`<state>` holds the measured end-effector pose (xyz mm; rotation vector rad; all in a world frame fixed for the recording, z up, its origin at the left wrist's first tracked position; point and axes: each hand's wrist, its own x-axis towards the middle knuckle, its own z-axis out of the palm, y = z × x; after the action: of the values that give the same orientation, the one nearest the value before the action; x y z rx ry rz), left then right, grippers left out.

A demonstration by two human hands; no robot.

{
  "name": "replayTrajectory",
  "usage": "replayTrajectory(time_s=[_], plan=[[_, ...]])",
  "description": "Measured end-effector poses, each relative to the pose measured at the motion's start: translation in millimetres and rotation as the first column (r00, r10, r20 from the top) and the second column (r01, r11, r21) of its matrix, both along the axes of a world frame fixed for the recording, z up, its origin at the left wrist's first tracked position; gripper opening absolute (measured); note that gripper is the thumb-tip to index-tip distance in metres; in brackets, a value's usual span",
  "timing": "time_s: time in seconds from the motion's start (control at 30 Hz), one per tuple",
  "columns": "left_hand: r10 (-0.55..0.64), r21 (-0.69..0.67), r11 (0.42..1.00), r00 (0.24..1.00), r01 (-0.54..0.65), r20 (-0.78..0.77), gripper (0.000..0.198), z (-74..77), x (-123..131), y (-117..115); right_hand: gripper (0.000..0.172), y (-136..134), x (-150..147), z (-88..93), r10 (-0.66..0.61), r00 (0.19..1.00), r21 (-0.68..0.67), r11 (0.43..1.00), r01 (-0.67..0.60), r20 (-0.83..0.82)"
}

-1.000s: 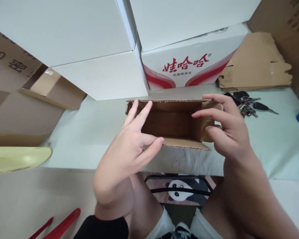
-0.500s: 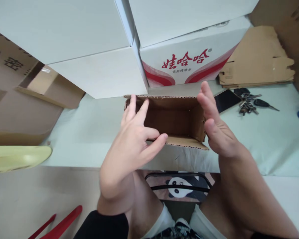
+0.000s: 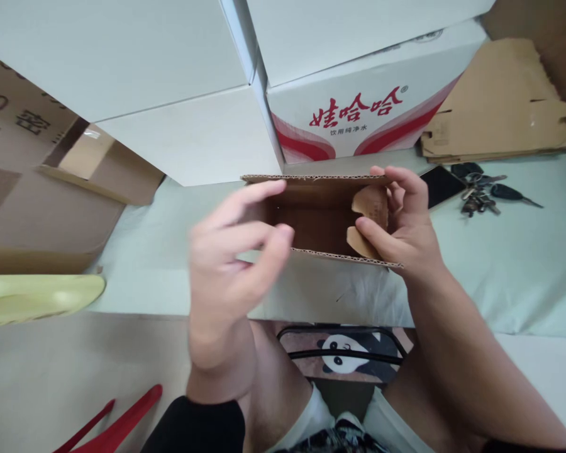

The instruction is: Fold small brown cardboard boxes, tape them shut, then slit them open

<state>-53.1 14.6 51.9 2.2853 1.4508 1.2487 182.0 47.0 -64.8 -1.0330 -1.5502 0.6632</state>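
Note:
A small brown cardboard box (image 3: pixel 318 220) stands with its open side up on the pale green cloth, its corrugated long edges raised at front and back. At its right end my right hand (image 3: pixel 410 229) grips the box. The thumb lies on a short notched flap (image 3: pixel 373 202) folded inward, and the fingers wrap the back right corner. My left hand (image 3: pixel 231 258), slightly blurred, is over the left end with fingers apart; the index fingertip is at the back edge and the thumb is by the front edge. That end's flap is hidden behind the hand.
White cartons (image 3: pixel 330 116) are stacked behind the box. Flattened cardboard (image 3: pixel 495 107), a phone (image 3: pixel 441 185) and keys (image 3: pixel 481 192) lie to the right. Larger brown cartons (image 3: pixel 23 189) and a yellow-green plastic object (image 3: pixel 42 296) are at the left. A panda-print stool (image 3: pixel 346 352) is below.
My right hand has closed around the box's right end, and the notched flap there now folds inward. My left hand has drawn back a little to the left, its fingers lifting off.

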Motion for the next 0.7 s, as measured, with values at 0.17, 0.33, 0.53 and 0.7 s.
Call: replayTrajectory(time_s=[0.17, 0.33, 0.53, 0.7], plan=[[0.399, 0.039, 0.901, 0.859, -0.432, 0.322, 0.029, -6.5, -25, 13, 0.066, 3, 0, -3.5, 0.036, 0.998, -0.028, 0.999, -0.038, -0.043], [0.403, -0.359, 0.866, 0.911, -0.349, 0.088, 0.032, -15.3, -40, 29, 0.074, 0, 3, -1.4, 0.036, 0.999, -0.059, 0.998, -0.037, -0.016], [0.151, -0.568, 0.821, 0.982, -0.063, 0.110, 0.055, -20.5, -32, 32, 0.091, -3, 7, 4.1, 0.058, 0.997, -0.156, 0.986, -0.050, 0.043], [0.073, -0.610, 0.792, 0.987, 0.029, 0.142, 0.063, -24.6, -33, 38, 0.073, -3, 12, 6.3, 0.160, 0.983, -0.155, 0.973, -0.172, -0.087]])
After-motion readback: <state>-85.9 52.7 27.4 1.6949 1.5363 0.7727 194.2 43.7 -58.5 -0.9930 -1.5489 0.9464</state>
